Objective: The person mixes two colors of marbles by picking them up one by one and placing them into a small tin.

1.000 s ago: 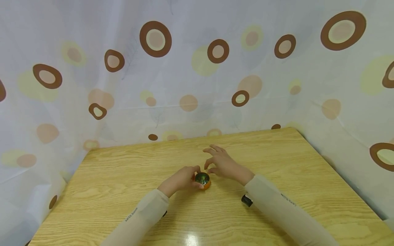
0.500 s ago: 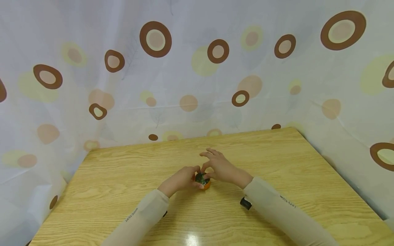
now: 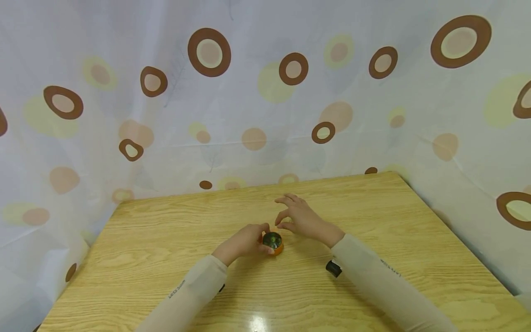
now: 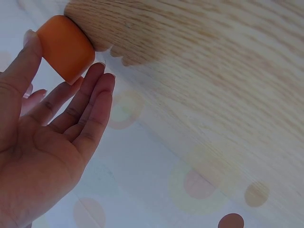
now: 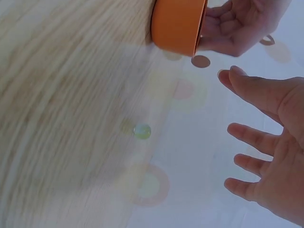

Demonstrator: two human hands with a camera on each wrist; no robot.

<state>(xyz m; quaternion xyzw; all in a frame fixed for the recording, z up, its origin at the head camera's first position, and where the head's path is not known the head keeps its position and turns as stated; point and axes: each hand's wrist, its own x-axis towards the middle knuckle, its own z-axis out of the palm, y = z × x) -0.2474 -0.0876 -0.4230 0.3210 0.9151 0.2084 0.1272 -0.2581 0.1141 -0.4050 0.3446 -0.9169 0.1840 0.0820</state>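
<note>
My left hand grips a small orange bowl on the wooden table, thumb on the near side and fingers on the far side. Dark, with greenish glints, is how the bowl's inside looks from above. Just beyond the bowl's right side hovers my right hand. In the right wrist view its thumb and index fingertips come close together, no object shows between them, and the other fingers spread apart. A clear greenish glass marble appears against the table in that view, apart from the hand; the head view does not show it.
A light wooden table fills the lower part of the head view. Behind it and along the right side hangs a pale curtain with brown rings. A black wrist device sits below my right sleeve.
Half a second ago my right fingertips were over the bowl's opening; they have since drawn back up and to the right. My left hand and the bowl stay in place.
</note>
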